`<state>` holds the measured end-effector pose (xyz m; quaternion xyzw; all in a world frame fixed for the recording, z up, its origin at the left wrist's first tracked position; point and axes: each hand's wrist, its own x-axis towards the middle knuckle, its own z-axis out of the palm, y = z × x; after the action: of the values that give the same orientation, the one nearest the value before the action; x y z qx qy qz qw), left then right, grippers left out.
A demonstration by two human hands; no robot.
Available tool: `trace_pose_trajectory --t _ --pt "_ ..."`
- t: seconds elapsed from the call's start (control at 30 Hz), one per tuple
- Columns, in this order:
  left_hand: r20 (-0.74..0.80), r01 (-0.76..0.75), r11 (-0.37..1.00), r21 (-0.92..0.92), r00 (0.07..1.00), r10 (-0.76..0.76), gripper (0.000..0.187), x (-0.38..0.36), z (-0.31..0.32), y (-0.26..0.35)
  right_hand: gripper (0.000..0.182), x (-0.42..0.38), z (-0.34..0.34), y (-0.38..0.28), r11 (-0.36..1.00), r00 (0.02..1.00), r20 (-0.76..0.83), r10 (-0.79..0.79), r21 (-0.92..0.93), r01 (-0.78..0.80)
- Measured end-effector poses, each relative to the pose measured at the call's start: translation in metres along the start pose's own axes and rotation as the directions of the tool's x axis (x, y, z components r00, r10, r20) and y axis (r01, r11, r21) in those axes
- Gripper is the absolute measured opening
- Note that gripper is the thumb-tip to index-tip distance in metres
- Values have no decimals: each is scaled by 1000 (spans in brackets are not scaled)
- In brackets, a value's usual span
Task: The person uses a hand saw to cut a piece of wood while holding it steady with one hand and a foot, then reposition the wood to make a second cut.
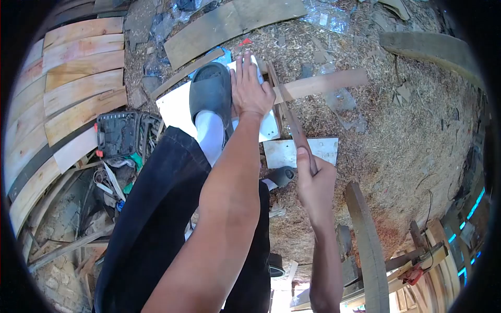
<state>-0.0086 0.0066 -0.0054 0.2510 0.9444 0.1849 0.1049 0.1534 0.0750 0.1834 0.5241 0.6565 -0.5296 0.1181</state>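
My left hand (249,89) lies flat, fingers stretched forward, pressing down beside a dark slide sandal (211,91). Under the sandaled foot is a white board (175,107). A pale wooden strip (329,84) sticks out to the right from beside my left thumb. My right hand (315,180) is closed around the near end of a long, narrow handsaw (295,125), seen almost edge-on, thumb along its top. The saw crosses the strip just right of my left hand. Below it lies a white panel with small holes (327,149).
Sawdust and wood chips cover the ground (396,135). At the left are stacked planks (86,68) and an open black tool case (117,133). A long flat board (229,26) lies ahead, a curved timber (433,49) at the far right, and a thick beam (368,245) near my right forearm.
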Motion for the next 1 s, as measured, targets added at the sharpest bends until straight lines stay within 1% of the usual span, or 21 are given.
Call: trace_pose_trajectory --t 0.03,0.07,0.1,0.13,0.23,0.27,0.37,0.43,0.5,0.53,0.57,0.6,0.63,0.73,0.77,0.8,0.83,0.87,0.9,0.97,1.0 --pt "0 -7 1000 2 1000 7 54 2 1 1 39 0 -2 -4 999 1000 22 -23 -25 23" --pt "-46 -22 1000 -19 999 21 49 0 3 1 39 -9 -8 -11 999 999 30 -20 -25 21" --pt "-98 -34 999 -34 995 31 45 1 3 -2 39 -25 -16 -24 999 999 20 40 13 -41" --pt "-103 -33 998 -56 994 27 45 -1 -1 0 39 -41 -20 -28 993 994 21 108 43 -108" --pt "-103 -36 999 -30 994 32 45 -1 0 0 40 -70 -30 -15 991 991 18 136 9 -136" --pt "-70 -15 999 -30 998 13 48 -1 -2 0 42 -66 -25 -12 991 991 12 135 0 -135" --pt "-76 -5 1000 -30 997 3 51 0 -1 0 46 -18 6 -19 994 995 -6 103 -47 -103" --pt "-72 7 999 -42 997 -10 51 -1 -1 1 52 31 29 -32 994 999 -26 29 -109 -32" --pt "-65 13 999 -44 998 -16 52 0 -5 -3 53 70 40 -51 988 1000 30 7 -153 -2" --pt "-3 25 1000 -18 1000 -26 54 0 -7 -3 53 85 50 -52 988 999 36 6 -156 -1" --pt "61 32 999 4 998 -33 55 1 -7 -1 52 98 61 -47 986 991 -59 -121 -119 113" --pt "61 31 1000 -3 998 -31 55 2 -7 0 52 103 66 -46 969 957 -161 -242 -95 229" --pt "57 30 1000 -1 998 -30 55 2 -7 -1 52 103 66 -43 969 957 -163 -240 -104 225" --pt "40 25 1000 -11 999 -25 56 -1 -5 -2 53 97 55 -36 991 998 7 -59 -119 59" --pt "27 20 1000 -2 999 -20 56 0 -1 -3 53 87 47 -32 991 998 -10 -62 -119 60" --pt "-67 -11 999 -47 998 8 50 1 0 -2 52 67 39 -34 995 999 -4 -45 -84 44" --pt "-65 -11 999 -48 998 8 50 1 0 -3 52 41 31 -31 998 1000 12 -21 -54 22" --pt "-72 -10 999 -42 997 7 49 0 1 -3 53 14 20 -24 996 999 2 51 -73 -51" --pt "-80 -12 999 -37 997 9 47 0 2 -3 46 -18 4 -14 988 988 49 148 -47 -146" --pt "-83 -13 999 -44 997 10 47 2 1 -2 40 -73 -19 -1 993 993 27 115 0 -115" --pt "-83 -15 999 -46 997 11 46 0 0 -2 40 -82 -24 3 993 992 25 121 -2 -121"
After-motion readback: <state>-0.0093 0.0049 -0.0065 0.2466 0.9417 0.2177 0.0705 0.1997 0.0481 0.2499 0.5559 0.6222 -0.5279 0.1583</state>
